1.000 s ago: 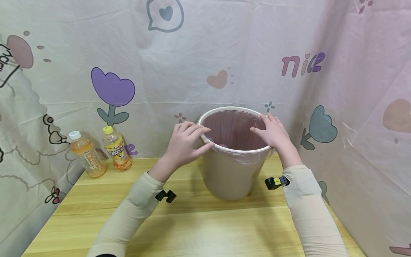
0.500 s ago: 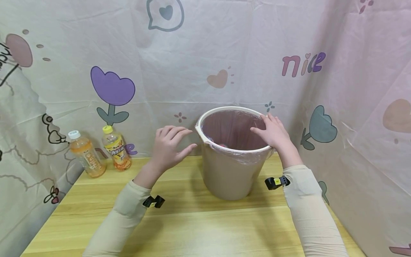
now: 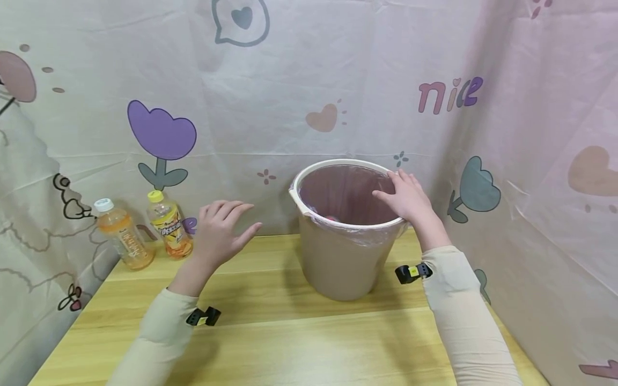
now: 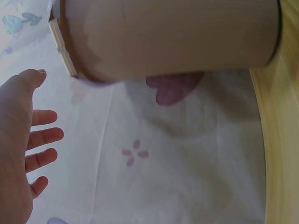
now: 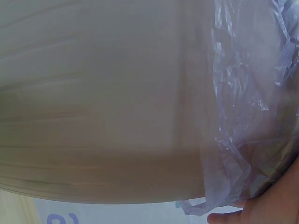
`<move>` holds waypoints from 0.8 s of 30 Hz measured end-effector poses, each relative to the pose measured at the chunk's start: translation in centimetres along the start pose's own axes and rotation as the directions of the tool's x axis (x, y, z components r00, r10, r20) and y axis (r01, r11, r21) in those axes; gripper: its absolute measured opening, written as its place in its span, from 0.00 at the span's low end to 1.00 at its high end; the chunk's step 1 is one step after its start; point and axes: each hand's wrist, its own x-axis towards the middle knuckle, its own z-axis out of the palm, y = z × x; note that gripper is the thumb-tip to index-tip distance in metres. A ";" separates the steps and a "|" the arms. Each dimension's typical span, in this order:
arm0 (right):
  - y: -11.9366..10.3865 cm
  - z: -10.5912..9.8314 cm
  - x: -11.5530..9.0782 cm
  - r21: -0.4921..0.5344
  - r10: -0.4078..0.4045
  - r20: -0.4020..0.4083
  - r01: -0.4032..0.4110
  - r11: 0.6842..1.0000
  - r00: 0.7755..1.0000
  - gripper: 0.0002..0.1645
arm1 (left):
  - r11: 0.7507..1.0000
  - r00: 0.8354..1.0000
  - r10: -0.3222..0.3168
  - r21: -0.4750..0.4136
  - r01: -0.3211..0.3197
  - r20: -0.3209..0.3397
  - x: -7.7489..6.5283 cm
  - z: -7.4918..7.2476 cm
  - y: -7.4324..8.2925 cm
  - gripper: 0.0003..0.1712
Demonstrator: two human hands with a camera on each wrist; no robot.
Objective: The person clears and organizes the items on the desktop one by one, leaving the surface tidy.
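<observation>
A beige trash can (image 3: pixel 345 262) with a white rim stands upright on the wooden table, lined with a clear plastic bag (image 5: pixel 252 102) folded over the rim. My right hand (image 3: pixel 407 201) holds the right side of the rim. Its thumb extends over the opening, and a finger shows outside the can in the right wrist view. My left hand (image 3: pixel 214 230) is in the air left of the can, fingers spread and loosely bent, holding nothing. Something small and reddish (image 3: pixel 332 218) shows inside the can, too little of it visible to identify.
Two drink bottles stand at the table's back left: an orange bottle with a white cap (image 3: pixel 126 236) and a yellow-capped bottle (image 3: pixel 170 225). A printed curtain (image 3: pixel 232 128) hangs behind the wooden table (image 3: pixel 289 343) and along its sides.
My left hand has let go of the can's left rim and moved left, towards the bottles. The right hand has stayed on the rim. The head view has shifted slightly.
</observation>
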 end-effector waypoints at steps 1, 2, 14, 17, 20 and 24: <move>0.0 0.0 0.0 -0.001 0.001 0.000 -0.001 1.000 1.000 0.48 | 1.000 1.000 -0.008 0.011 0.008 0.006 -0.3 -0.1 -0.3 0.33; -0.1 0.0 0.0 -0.004 0.001 0.000 -0.001 1.000 1.000 0.48 | 1.000 1.000 -0.015 0.026 0.015 0.013 -0.6 -0.3 -0.7 0.32; -0.4 -0.1 0.0 -0.063 0.012 0.031 -0.010 0.998 0.999 0.47 | 0.986 0.989 -0.139 0.102 0.133 0.053 -3.7 -1.8 -3.8 0.34; -0.4 -0.1 0.0 -0.068 0.018 0.036 -0.016 0.998 0.999 0.47 | 0.978 0.981 -0.179 0.117 0.170 0.068 -4.3 -2.2 -4.6 0.29; -0.4 -0.1 0.0 -0.069 0.019 0.037 -0.017 0.998 0.999 0.47 | 0.970 0.974 -0.215 0.136 0.204 0.075 -4.9 -2.5 -5.4 0.28; -0.3 -0.2 -0.1 -0.067 0.020 0.039 -0.018 0.998 0.999 0.47 | 0.955 0.961 -0.264 0.161 0.249 0.080 -5.4 -2.9 -6.4 0.27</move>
